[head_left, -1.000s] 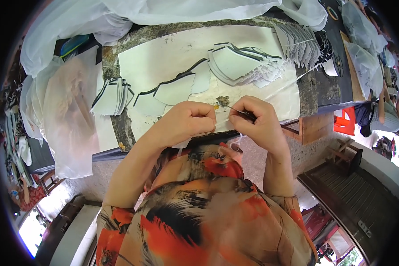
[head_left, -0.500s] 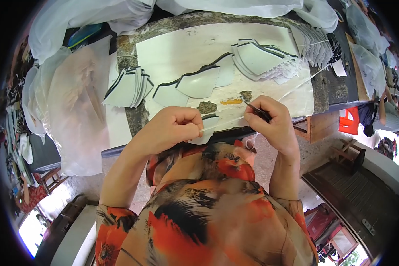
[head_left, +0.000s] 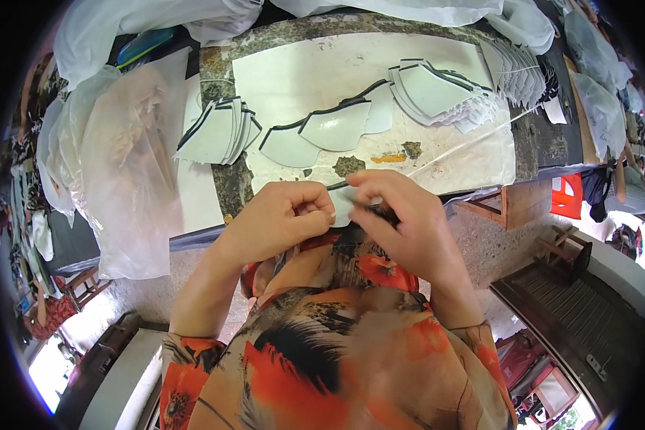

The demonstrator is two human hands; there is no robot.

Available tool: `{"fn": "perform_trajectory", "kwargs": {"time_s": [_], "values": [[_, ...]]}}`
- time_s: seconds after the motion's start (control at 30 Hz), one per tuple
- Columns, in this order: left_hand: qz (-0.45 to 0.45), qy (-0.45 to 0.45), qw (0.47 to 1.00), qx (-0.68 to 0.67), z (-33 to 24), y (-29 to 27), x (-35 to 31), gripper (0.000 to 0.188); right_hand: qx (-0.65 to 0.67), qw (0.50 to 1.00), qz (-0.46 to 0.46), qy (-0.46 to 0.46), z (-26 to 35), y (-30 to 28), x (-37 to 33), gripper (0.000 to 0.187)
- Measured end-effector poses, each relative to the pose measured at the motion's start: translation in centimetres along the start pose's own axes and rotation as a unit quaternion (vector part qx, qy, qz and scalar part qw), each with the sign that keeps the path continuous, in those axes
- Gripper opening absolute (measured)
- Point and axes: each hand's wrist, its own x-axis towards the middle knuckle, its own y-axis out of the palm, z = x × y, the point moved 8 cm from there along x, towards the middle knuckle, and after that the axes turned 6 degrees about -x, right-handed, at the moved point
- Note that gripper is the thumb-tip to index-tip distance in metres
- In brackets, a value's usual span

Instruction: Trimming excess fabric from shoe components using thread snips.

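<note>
My left hand [head_left: 287, 218] is closed in a pinch near the table's front edge, with a small white end of narrow strip [head_left: 332, 215] at its fingertips. Close beside it my right hand [head_left: 408, 222] curls round a dark pointed tool [head_left: 385, 212], mostly hidden by the fingers and blurred. Between and behind both hands lies a white curved panel [head_left: 342, 203] with a dark upper edge. A long pale strip [head_left: 473, 145] runs from the right side of the table towards my right hand. Farther back, overlapping white panels [head_left: 335, 127] with black edging lie in a row.
Panel stacks stand at the left [head_left: 215, 136] and back right [head_left: 437, 97], with a tied bundle [head_left: 512, 72] beyond. A worn white sheet [head_left: 301, 61] covers the tabletop. Clear plastic bags [head_left: 125, 165] hang over the left edge. A wooden stool [head_left: 512, 208] is below right.
My right hand has moved left and closer to my left hand. The white strip that was stretched between them no longer shows there. The view has shifted slightly.
</note>
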Motion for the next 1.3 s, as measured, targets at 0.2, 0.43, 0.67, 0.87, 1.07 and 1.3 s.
{"fn": "perform_trajectory", "kwargs": {"time_s": [0.2,0.43,0.67,0.87,1.07,1.3], "values": [[-0.028,0.068,0.995,0.06,-1.2,0.0,-0.5,0.015,0.047,0.99,0.104,0.083,-1.3,2.1,0.7,0.022],[-0.094,0.254,0.931,0.244,-2.0,-0.2,-1.8,0.013,0.136,0.972,0.081,0.173,-4.5,2.7,-0.6,0.013],[-0.185,0.373,0.778,0.471,-1.1,2.4,-3.5,0.04,0.288,0.93,-0.011,0.23,-5.6,2.3,-1.3,0.014],[-0.239,0.359,0.768,0.474,0.3,3.3,-3.4,0.048,0.175,0.963,0.02,0.206,-5.4,4.2,0.4,0.019],[-0.26,0.355,0.77,0.462,0.3,3.6,-3.8,0.049,0.078,0.974,0.003,0.214,-5.2,4.6,0.4,0.022],[-0.25,0.361,0.772,0.461,0.3,3.4,-3.6,0.049,0.038,0.979,-0.022,0.2,-4.8,4.5,0.3,0.02]]}}
